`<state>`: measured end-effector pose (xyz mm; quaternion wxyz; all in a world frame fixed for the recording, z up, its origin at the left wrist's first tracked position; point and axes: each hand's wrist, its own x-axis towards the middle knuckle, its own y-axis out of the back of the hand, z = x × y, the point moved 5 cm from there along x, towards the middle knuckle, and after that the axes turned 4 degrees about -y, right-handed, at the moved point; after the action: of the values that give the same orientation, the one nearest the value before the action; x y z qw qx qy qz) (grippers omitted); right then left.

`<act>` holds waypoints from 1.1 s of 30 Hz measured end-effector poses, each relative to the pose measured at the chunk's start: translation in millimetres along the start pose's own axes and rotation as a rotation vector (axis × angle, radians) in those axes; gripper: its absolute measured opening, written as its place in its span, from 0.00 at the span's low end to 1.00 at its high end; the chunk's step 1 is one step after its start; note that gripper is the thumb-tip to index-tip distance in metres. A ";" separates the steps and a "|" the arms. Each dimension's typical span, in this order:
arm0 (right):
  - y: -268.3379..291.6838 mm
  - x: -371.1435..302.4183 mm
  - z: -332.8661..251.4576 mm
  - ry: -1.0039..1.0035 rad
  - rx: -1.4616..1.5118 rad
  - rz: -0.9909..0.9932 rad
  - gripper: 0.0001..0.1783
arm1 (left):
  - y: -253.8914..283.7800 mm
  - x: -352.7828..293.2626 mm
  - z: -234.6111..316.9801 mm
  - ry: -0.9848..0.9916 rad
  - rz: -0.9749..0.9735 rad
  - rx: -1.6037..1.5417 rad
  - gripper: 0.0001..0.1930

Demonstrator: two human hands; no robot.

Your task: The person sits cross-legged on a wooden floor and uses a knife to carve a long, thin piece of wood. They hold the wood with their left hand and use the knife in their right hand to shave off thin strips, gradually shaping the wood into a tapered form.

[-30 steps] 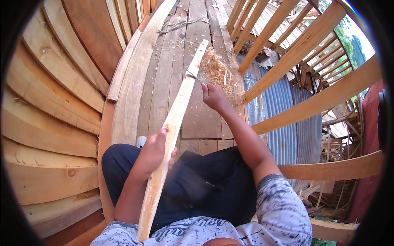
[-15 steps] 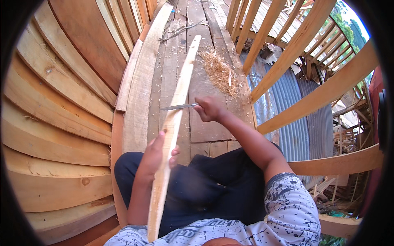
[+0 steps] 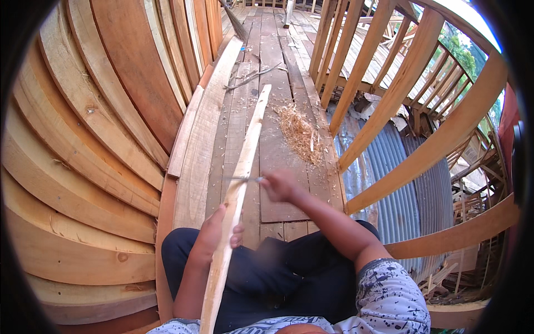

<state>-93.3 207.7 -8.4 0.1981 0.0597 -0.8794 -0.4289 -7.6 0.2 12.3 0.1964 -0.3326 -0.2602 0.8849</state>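
A long pale strip of wood [image 3: 248, 151] slants from my body out over the plank floor, its far end narrower. My left hand [image 3: 214, 231] wraps round its lower part from beneath, thumb on one side and fingertips showing on the other. My right hand [image 3: 281, 185] is closed on the handle end of a knife [image 3: 242, 178]. The knife's thin blade lies crosswise over the strip, a little beyond my left hand, and is smeared by motion. The knife's handle is hidden in my fist.
A heap of curled shavings [image 3: 300, 133] lies right of the strip. Thin sticks [image 3: 253, 76] and a broom [image 3: 236, 25] are farther off. Plank walling [image 3: 94, 150] rises at left. Wooden railing bars [image 3: 389, 89] stand at right, with corrugated metal sheets [image 3: 395, 189] below.
The whole scene sits lower in view, bringing the broom into sight. My right hand has drawn the knife along the strip closer to my left hand, which still holds the wood.
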 end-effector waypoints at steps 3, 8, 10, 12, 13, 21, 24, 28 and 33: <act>-15.2 -13.5 -2.0 -0.078 0.026 0.011 0.16 | 0.8 4.0 0.8 -0.013 0.078 0.067 0.27; 1.1 0.7 19.1 0.062 0.010 0.053 0.16 | -13.0 -0.1 1.9 -0.026 0.068 0.089 0.27; -6.6 -2.7 -3.3 0.036 -0.023 0.005 0.16 | 5.7 5.6 -1.9 -0.025 0.070 0.061 0.25; -14.0 -17.0 -36.2 0.055 -0.032 -0.063 0.16 | 13.5 5.7 2.3 -0.025 0.080 0.065 0.21; -5.3 -14.3 -48.1 0.148 -0.077 -0.152 0.16 | 10.3 4.9 1.9 -0.037 0.077 0.065 0.21; -8.9 -6.2 -24.5 0.156 -0.086 -0.063 0.16 | -1.2 0.5 1.0 -0.018 0.102 0.121 0.22; 9.1 14.2 24.4 -0.040 -0.080 0.077 0.15 | -5.2 7.3 -7.1 -0.019 0.086 0.152 0.23; -7.0 -4.6 -27.9 0.136 -0.094 -0.156 0.21 | -2.3 4.4 3.8 -0.022 0.151 0.220 0.25; 1.9 9.3 25.5 -0.160 -0.088 -0.007 0.19 | -11.5 -0.1 0.3 -0.029 0.169 0.219 0.24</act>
<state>-111.9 225.0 -18.3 0.1282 0.0195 -0.8724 -0.4712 -5.8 9.2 19.4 0.1527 -0.3168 -0.1359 0.9262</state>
